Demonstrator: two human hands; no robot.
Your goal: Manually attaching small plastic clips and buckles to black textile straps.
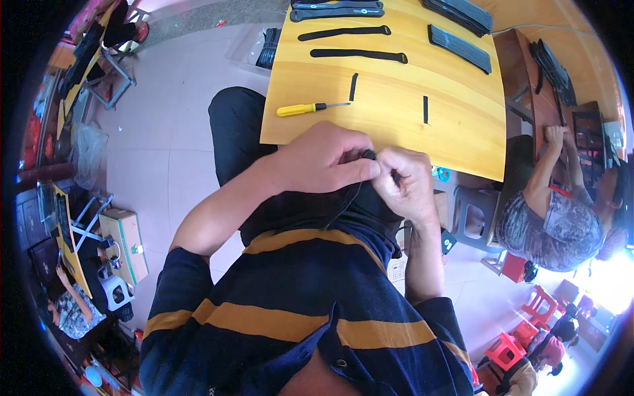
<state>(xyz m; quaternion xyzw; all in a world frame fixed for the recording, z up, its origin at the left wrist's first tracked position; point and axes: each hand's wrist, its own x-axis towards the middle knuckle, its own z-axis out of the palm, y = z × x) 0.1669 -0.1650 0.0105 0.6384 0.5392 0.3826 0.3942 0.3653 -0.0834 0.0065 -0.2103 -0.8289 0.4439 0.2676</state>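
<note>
Left hand (323,162) and right hand (406,185) pinch small black strap piece (370,156) together, just off near edge of yellow table (456,125); yellow screwdriver (310,107) at 11 o'clock, short black strips (353,87) at 12; tabletop between mostly open

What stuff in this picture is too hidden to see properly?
- Small black piece, head view: pinched between left hand and right hand; fingers cover its shape.
- Black strap stacks, head view: cut off by the top edge.
- Neighbouring person's work: too small and bent by the rim.
</note>
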